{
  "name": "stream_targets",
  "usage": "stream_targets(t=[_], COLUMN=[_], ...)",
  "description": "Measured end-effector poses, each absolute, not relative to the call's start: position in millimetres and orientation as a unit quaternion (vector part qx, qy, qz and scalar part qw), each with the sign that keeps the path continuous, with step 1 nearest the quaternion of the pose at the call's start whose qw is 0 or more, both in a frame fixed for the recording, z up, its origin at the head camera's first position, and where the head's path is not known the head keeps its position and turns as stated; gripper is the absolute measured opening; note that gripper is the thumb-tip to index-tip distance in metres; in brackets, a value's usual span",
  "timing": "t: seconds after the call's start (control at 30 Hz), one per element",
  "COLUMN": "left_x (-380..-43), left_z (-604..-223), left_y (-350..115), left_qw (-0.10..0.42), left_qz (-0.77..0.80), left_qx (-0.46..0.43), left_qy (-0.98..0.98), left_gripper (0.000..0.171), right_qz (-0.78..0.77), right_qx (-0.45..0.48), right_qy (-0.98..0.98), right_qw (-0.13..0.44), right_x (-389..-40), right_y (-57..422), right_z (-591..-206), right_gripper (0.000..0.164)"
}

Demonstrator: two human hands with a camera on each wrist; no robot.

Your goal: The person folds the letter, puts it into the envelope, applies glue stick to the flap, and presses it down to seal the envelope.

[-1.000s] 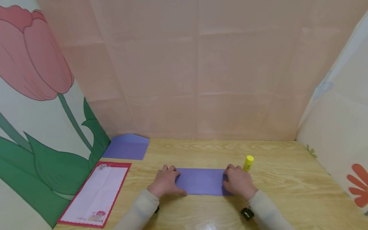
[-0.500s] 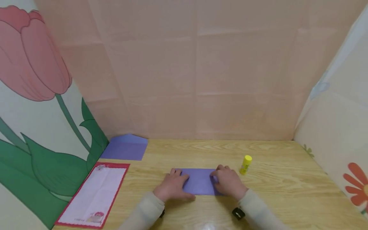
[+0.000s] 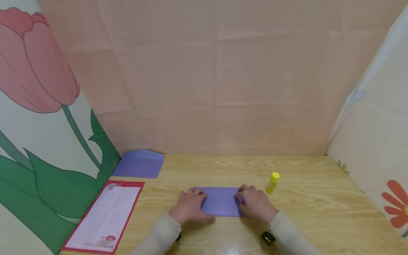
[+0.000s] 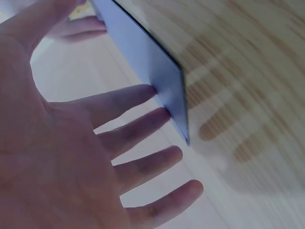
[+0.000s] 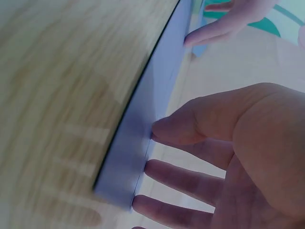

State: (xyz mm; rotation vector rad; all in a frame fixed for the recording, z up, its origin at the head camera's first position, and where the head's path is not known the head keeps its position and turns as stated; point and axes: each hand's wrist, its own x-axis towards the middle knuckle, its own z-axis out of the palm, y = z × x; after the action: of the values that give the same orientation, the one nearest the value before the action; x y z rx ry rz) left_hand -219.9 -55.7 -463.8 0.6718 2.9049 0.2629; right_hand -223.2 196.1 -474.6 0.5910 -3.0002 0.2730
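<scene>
Currently, the left hand (image 3: 190,207), fingers extended, and the right hand (image 3: 256,204), fingers loosely bent, touch the purple paper (image 3: 221,202) between them on the tabletop (image 3: 312,209); uneven pressing could perhaps turn it askew.

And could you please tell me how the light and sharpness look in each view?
Head: fairly even light, with a glare patch on the table at the bottom edge; left wrist: pale haze behind the left hand, with dark finger-shaped patches, shadows or reflections, on the table; right wrist: similar wash-out behind the right hand, and the wood grain looks soft beside the purple paper.
</scene>
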Motion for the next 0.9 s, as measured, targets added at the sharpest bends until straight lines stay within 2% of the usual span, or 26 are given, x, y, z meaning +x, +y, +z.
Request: stream_targets(t=[0.6, 0.9], left_x=[-227.7, -230.0], left_z=[-464.9, -462.9], left_y=[-78.1, -78.5], left_qw=[0.048, 0.075], left_qz=[0.097, 0.12], left_qx=[0.192, 0.211], left_qy=[0.975, 0.967], left_gripper=[0.087, 0.084], right_qz=[0.043, 0.05], right_qx=[0.164, 0.19], right_qy=[-0.983, -0.977], right_qw=[0.07, 0.088], right_x=[-215.6, -220.5], right_y=[203.4, 192.1], right_z=[-473.8, -476.0], right_gripper=[0.029, 0.013])
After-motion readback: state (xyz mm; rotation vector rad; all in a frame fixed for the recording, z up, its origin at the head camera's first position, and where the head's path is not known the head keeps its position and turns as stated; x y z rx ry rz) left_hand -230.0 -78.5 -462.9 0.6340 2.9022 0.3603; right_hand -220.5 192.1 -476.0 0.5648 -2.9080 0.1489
